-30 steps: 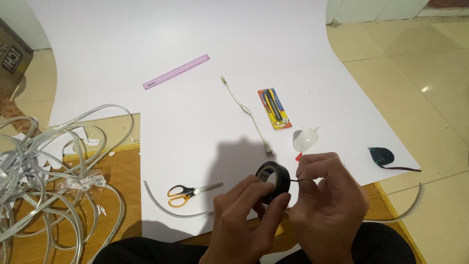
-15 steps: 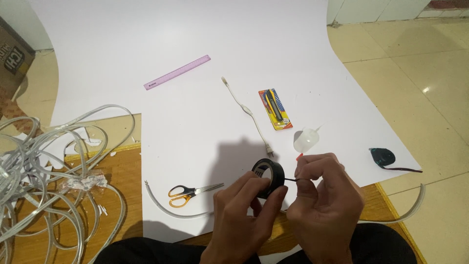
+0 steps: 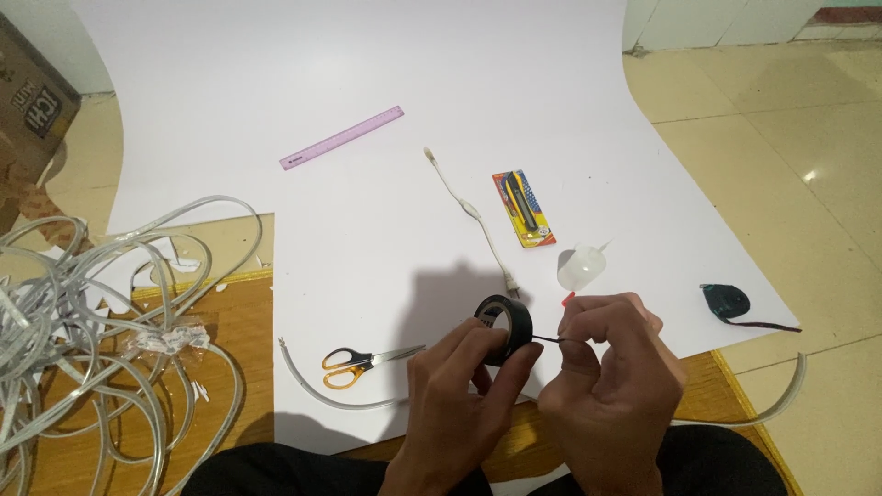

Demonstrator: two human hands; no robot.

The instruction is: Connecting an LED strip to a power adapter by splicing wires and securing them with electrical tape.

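From my remote seat I looked down on the large white sheet (image 3: 367,184) that covered the floor, with a tangle of pale flat cable (image 3: 83,331) heaped well off to the left on the wooden boards. Up the sheet lay the long pink plastic ruler (image 3: 342,138), the thin white cord with its inline switch (image 3: 473,213) and the yellow utility knife on its card (image 3: 524,208), all well apart from the hands; the orange-handled scissors (image 3: 354,363) sat nearer, just left of the left hand. The relation that mattered was between the two hands: the black roll of insulating tape (image 3: 505,329) stood on edge in the left hand (image 3: 455,404), gripped between thumb and fingers, and the freed tape end ran out of it as a thin black strip (image 3: 551,341), its long axis nearly level, pointing rightward into the right hand (image 3: 611,386). That hand was closed, its fingertips pinching the strip's end, just beside the roll and nearer the strip than the left. A small white bulb-like piece (image 3: 581,266) lay just above the right hand. Against the frame half a second back, the roll sat much where it was and the pair of hands had barely shifted; the strip looked about as long.
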